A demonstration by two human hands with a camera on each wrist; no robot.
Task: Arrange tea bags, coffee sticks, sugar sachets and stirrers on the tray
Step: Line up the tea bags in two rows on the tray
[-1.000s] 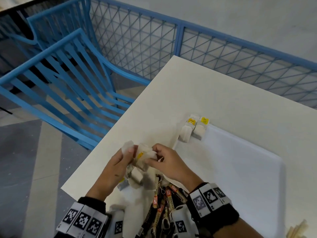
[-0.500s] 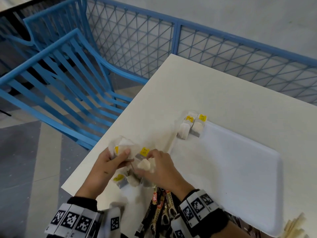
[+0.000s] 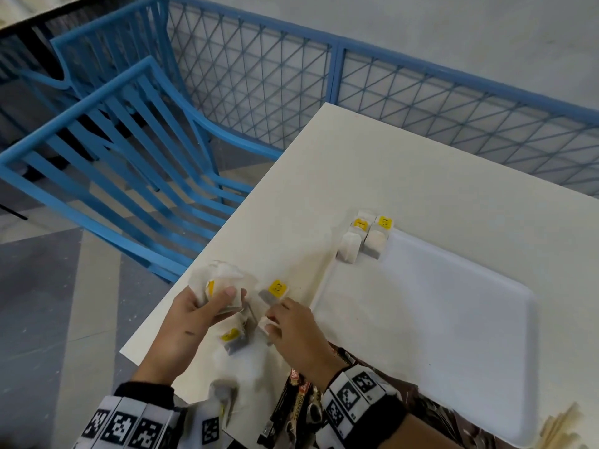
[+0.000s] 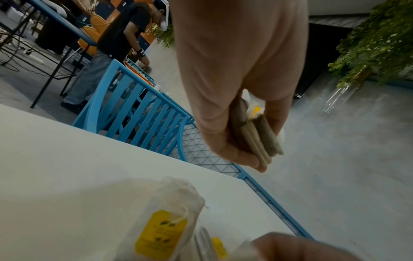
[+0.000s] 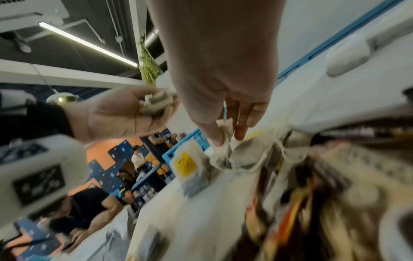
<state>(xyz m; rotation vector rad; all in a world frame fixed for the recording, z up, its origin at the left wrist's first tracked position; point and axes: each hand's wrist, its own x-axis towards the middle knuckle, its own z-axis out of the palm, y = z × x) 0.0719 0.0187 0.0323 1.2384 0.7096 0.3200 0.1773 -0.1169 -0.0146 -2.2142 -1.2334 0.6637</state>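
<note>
Head view: your left hand grips a stack of tea bags; your right hand pinches one from the loose pile beside the tray. Only a few bags sit at its far corner; coffee sticks and stirrers, cut off, remain. No sugar sachets can be made out.

Head view reads bright and even from where I sit; soft shadows under the hands on the table. Straight railing bows at the edges. Left wrist view is dim, near tea bag out of focus. Right wrist view smeared badly lower right; ceiling strip light glares.
</note>
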